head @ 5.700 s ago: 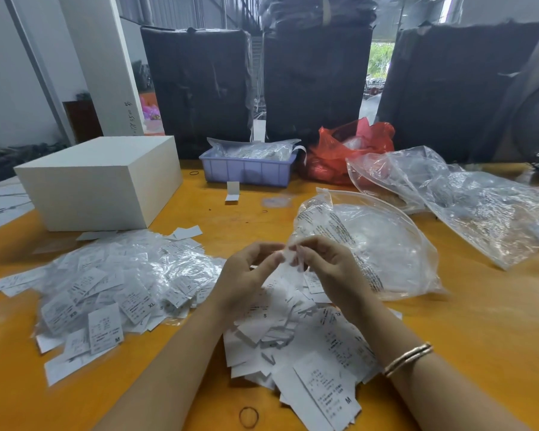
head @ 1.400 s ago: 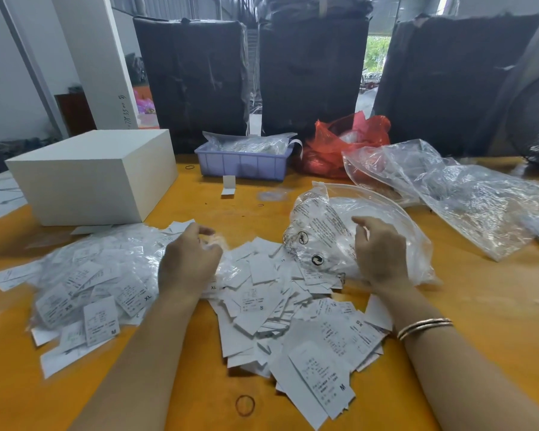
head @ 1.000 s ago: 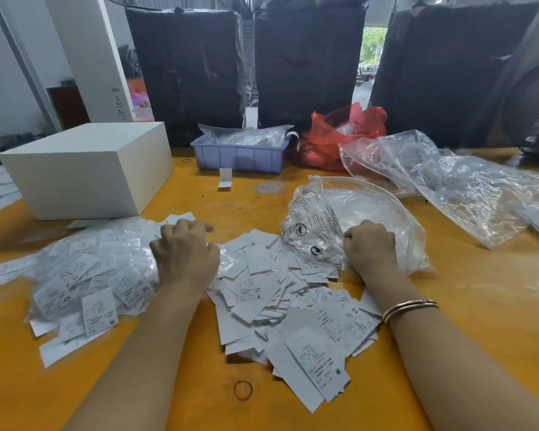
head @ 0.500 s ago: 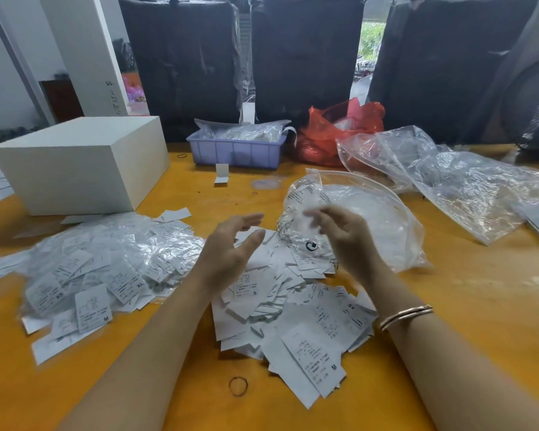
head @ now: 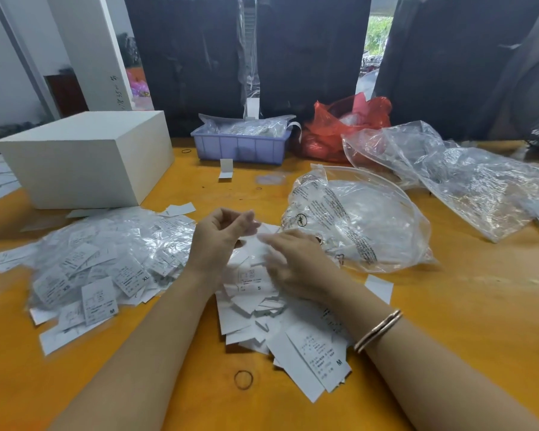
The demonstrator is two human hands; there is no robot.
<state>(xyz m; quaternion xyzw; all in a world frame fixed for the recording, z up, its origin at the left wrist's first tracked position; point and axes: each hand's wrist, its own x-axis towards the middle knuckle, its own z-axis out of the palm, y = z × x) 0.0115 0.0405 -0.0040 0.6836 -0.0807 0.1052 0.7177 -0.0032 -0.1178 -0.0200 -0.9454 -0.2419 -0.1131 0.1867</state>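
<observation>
head cam, looks down, close

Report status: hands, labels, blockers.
Left hand curled, grasp unclear. Right hand flat over label pile, blurred. Clear bag beside, not blocking.

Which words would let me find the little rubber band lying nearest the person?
Start at the orange table and find the middle heap of loose white paper tags. The rubber band lies just before that heap, between the forearms: a thin dark ring, not a paper slip.

Matt white paper labels point(head: 255, 293), glossy crinkled clear plastic bag point(head: 364, 231), smooth orange wooden table point(head: 464, 306), matt lilac plastic tray point(head: 240, 147)
</observation>
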